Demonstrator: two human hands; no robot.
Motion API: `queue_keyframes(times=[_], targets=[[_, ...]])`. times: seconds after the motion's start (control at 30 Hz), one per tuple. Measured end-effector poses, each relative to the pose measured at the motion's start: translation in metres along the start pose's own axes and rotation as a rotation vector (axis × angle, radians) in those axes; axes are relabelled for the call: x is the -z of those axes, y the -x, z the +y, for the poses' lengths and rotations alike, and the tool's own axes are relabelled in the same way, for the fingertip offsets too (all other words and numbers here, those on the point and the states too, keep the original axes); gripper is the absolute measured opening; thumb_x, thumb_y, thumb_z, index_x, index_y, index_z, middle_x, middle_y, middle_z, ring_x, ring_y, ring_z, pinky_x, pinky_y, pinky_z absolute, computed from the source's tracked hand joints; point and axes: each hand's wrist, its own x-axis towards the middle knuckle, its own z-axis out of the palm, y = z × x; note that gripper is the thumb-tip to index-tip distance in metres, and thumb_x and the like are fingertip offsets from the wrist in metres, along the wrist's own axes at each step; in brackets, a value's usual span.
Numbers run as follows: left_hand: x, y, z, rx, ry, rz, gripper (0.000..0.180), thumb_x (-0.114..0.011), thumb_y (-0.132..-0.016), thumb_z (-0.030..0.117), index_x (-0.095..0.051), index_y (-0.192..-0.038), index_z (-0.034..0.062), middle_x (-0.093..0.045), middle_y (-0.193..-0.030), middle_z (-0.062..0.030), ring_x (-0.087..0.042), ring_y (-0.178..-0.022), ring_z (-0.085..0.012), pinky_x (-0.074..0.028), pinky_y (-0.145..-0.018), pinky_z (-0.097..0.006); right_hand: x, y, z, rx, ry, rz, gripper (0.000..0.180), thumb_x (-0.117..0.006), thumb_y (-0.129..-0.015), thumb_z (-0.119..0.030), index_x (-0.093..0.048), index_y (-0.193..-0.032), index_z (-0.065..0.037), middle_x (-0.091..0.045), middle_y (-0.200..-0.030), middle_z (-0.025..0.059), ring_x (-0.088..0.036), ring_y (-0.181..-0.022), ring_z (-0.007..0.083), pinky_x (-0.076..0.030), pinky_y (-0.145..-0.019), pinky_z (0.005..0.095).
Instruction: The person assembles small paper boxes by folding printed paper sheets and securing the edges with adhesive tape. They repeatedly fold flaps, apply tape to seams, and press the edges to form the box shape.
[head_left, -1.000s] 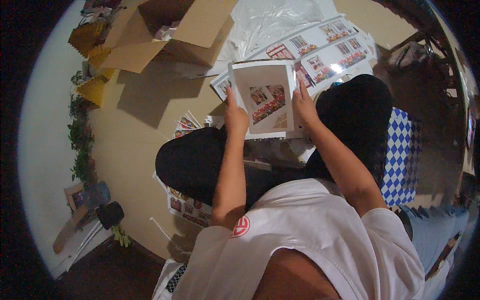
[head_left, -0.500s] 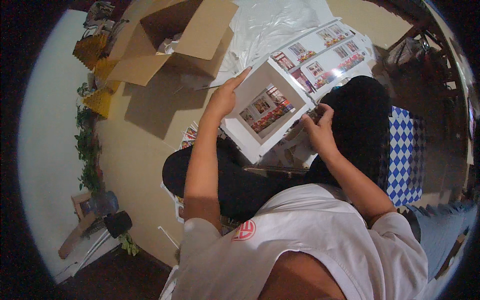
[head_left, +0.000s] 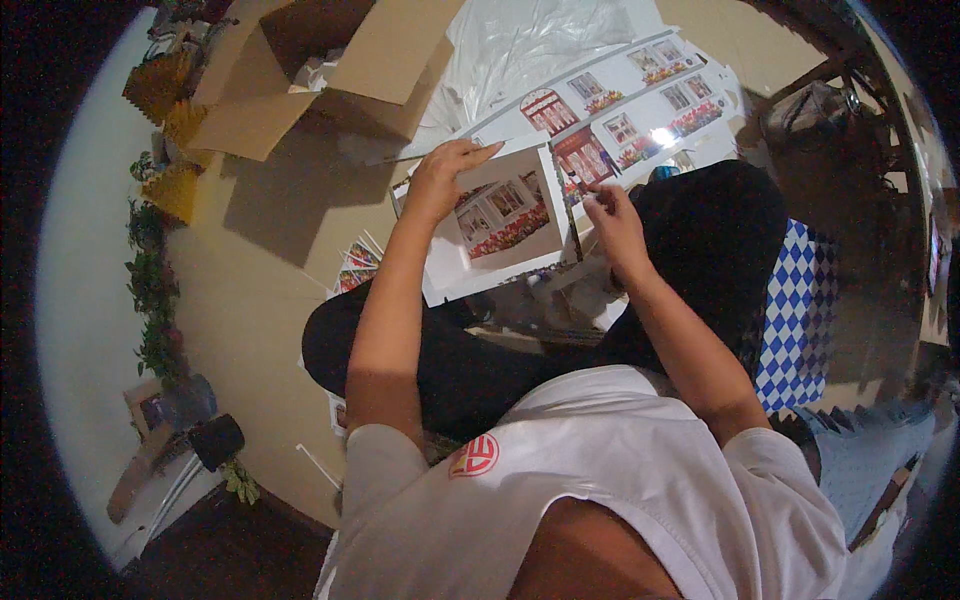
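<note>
A white open box-shaped model piece (head_left: pixel 450 270) is held tilted above my crossed legs. A printed panel (head_left: pixel 505 215) with windows and red flowers shows inside it. My left hand (head_left: pixel 440 180) grips its upper left wall, the thumb side inside and a finger stretched along the top edge. Beside its right edge is my right hand (head_left: pixel 618 232), fingers bent and pinched together close to the wall; whatever lies between them is too small to make out. Just beyond the box lie white printed sheets (head_left: pixel 640 110) with house fronts, doors and flowers.
An opened cardboard box (head_left: pixel 395 55) stands at the far left, with crumpled clear plastic (head_left: pixel 520 45) beside it. Small printed strips (head_left: pixel 357 265) lie by my left knee. A blue and white checkered piece (head_left: pixel 795 320) is at my right. Leafy plants (head_left: pixel 150 280) line the left wall.
The box piece has turned and moved left, its front rim now more level. My right hand has shifted slightly left and up, its fingers now pinched. The view has shifted a little.
</note>
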Motion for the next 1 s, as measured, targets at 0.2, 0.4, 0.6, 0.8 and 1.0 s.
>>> queue_keyframes(times=[0.2, 0.4, 0.6, 0.8, 1.0], targets=[[-0.011, -0.004, -0.008, -0.055, -0.111, 0.07, 0.074, -0.042, -0.066, -0.017, -0.062, -0.121, 0.0288, -0.063, -0.115, -0.0067, -0.051, -0.12, -0.0283, -0.038, -0.103, -0.04, -0.041, -0.073, -0.006, 0.059, -0.153, -0.032, 0.035, -0.06, -0.088, -0.025, -0.06, -0.117, -0.005, -0.065, -0.097, 0.0137, -0.062, -0.085, 0.0191, -0.048, -0.078, 0.03], [-0.021, -0.004, -0.001, -0.017, -0.255, 0.247, 0.059, -0.05, -0.069, -0.009, -0.067, -0.113, 0.0255, -0.063, -0.11, -0.0084, -0.05, -0.118, -0.0285, -0.036, -0.101, -0.041, -0.056, -0.103, 0.003, -0.017, -0.173, -0.152, 0.033, -0.062, -0.087, -0.025, -0.063, -0.113, -0.006, -0.067, -0.096, 0.012, -0.061, -0.084, 0.0159, -0.047, -0.077, 0.0285], [-0.056, -0.009, 0.062, 0.412, 0.052, 0.582, 0.021, -0.06, -0.074, 0.005, -0.064, -0.095, 0.0079, -0.059, -0.095, -0.0077, -0.056, -0.092, -0.0235, -0.042, -0.085, -0.037, -0.06, -0.11, -0.001, -0.058, -0.198, -0.112, 0.026, -0.061, -0.086, -0.018, -0.065, -0.109, -0.007, -0.065, -0.085, 0.0066, -0.058, -0.074, 0.0122, -0.046, -0.067, 0.0263], [-0.102, -0.032, 0.064, 0.869, 1.189, 0.558, 0.023, -0.063, -0.088, 0.024, -0.061, -0.095, 0.0022, -0.06, -0.081, -0.0011, -0.055, -0.073, -0.0111, -0.044, -0.064, -0.025, -0.06, -0.104, -0.014, -0.038, -0.226, -0.173, 0.025, -0.059, -0.086, -0.013, -0.065, -0.11, -0.007, -0.063, -0.081, 0.0039, -0.054, -0.07, 0.0093, -0.044, -0.063, 0.0245], [-0.118, -0.056, 0.048, 1.018, 1.374, 0.655, 0.022, -0.067, -0.084, 0.02, -0.064, -0.086, -0.0018, -0.06, -0.075, -0.0029, -0.054, -0.062, -0.0117, -0.045, -0.057, -0.028, -0.056, -0.103, -0.015, -0.145, -0.326, -0.264, 0.028, -0.058, -0.09, -0.015, -0.063, -0.117, -0.009, -0.058, -0.079, -0.0033, -0.049, -0.068, 0.0047, -0.039, -0.06, 0.0202]])
